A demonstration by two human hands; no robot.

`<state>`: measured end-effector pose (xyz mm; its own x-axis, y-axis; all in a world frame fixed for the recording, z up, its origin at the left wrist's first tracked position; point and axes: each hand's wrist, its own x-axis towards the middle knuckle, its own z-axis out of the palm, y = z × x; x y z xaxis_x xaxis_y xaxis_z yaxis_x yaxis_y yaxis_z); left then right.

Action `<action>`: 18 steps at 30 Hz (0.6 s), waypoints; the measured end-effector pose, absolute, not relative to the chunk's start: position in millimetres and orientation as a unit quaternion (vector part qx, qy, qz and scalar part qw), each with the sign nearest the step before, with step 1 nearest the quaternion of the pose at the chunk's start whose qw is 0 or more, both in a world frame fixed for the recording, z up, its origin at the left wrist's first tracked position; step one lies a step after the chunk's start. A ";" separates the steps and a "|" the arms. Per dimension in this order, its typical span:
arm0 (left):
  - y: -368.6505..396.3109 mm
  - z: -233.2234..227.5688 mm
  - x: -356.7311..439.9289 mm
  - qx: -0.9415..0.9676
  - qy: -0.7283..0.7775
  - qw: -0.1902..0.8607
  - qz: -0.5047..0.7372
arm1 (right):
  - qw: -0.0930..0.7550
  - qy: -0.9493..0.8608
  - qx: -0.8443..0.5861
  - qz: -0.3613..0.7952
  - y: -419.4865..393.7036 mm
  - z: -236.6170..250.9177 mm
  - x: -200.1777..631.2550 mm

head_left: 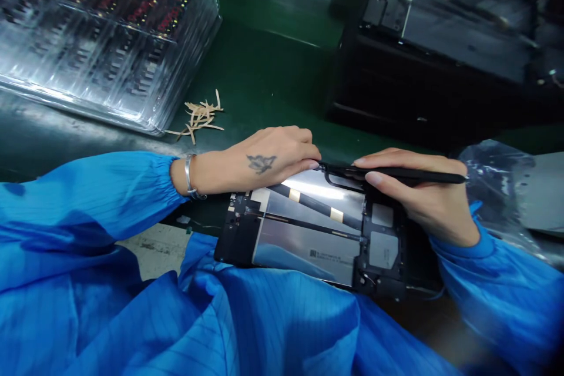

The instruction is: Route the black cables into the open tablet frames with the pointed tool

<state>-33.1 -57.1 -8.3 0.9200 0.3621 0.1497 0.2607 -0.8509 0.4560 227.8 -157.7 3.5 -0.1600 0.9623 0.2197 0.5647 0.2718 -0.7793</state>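
In the head view, we see our two bare hands at an opened tablet [308,235], which lies at the near side of the green worktop [277,70], close against our blue garment [286,317]. Its silver battery cells face up, crossed by a dark flat cable [311,202] with gold patches.

Our left hand [282,155] has its fingers bent, thumb and forefinger close together at the tablet's far edge; we cannot tell whether they pinch a part or only press there. Our right hand [418,188] is closed around a slim black tool [427,175], its working end directed toward the left fingertips along that same edge.

Beyond the left wrist lie pale thin strips [200,117], beside a stack of clear plastic trays [187,82] holding small parts. Another opened device [467,26] tops a black stack [396,91] at far right; clear plastic wrap [493,188] sits beside our right hand.
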 end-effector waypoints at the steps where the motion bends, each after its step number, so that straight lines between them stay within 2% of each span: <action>1: -58.7 -7.6 -33.9 0.959 0.160 0.201 0.120 | 0.362 -0.710 -0.538 0.274 -158.1 3.0 228.6; 9: -74.6 -11.6 -41.8 0.984 0.112 0.052 0.128 | 0.377 -0.698 -0.531 0.298 -161.1 1.7 234.3; 14: -79.2 -8.5 -40.4 0.988 0.112 0.040 0.095 | 0.368 -0.660 -0.545 0.363 -160.0 20.0 242.6; 18: -79.4 -2.9 -40.6 0.990 0.101 0.064 0.070 | 0.411 -0.560 -0.573 0.436 -153.9 33.2 237.5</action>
